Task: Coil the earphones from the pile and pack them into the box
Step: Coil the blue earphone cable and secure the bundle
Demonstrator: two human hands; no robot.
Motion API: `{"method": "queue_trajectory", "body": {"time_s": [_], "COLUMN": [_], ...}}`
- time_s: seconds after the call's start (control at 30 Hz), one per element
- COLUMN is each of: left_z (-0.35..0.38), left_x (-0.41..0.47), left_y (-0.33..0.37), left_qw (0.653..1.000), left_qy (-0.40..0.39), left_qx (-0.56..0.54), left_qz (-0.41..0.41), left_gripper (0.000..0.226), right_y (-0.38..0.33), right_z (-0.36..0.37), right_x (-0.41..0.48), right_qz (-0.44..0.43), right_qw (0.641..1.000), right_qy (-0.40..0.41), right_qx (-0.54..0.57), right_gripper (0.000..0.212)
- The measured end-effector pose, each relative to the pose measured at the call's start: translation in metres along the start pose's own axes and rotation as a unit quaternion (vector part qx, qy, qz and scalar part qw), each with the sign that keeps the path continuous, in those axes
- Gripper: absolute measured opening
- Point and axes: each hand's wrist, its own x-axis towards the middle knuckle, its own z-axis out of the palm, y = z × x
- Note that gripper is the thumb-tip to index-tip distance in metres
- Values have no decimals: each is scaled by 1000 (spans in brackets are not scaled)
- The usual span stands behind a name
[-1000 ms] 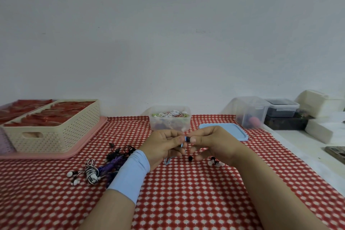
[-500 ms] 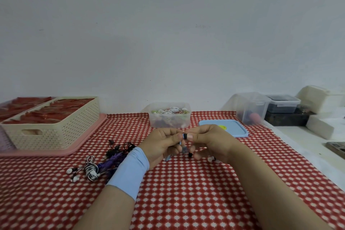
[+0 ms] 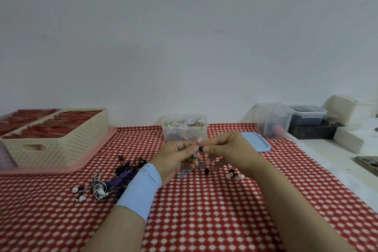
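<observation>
Both forearms reach forward from the bottom edge and angle inward, so the hands meet at the middle. The left hand [image 3: 176, 159] has its back to the camera, fingers curled and thumb pressed toward the right hand; a pale blue band wraps its wrist. The right hand [image 3: 231, 150] sits slightly higher, bare-wrested, its thumb and forefinger pinched together, the other fingers curled beneath.

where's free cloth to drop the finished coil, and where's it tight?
Free: the wide strip of red checked cloth nearest the camera between the forearms, and the patch between the cream basket and clear box. Crowded: the earphone pile by the left hand, loose earbuds under the right hand, blue lid behind.
</observation>
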Motion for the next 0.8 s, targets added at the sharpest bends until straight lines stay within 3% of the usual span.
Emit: {"method": "queue_trajectory", "body": {"time_s": [0.6, 0.8], "left_z": [-1, 1], "left_x": [-2, -4], "left_y": [0, 1], "left_qw": [1000, 999], "left_qy": [-14, -35], "left_qx": [2, 39], "left_qz": [-17, -6], "left_gripper": [14, 12], "right_y": [1, 3], "right_z": [2, -2], "right_x": [2, 2], "right_qz": [-7, 42], "right_qw": [999, 999], "right_qy": [4, -16], "right_qx": [-33, -4], "right_gripper": [14, 13]}}
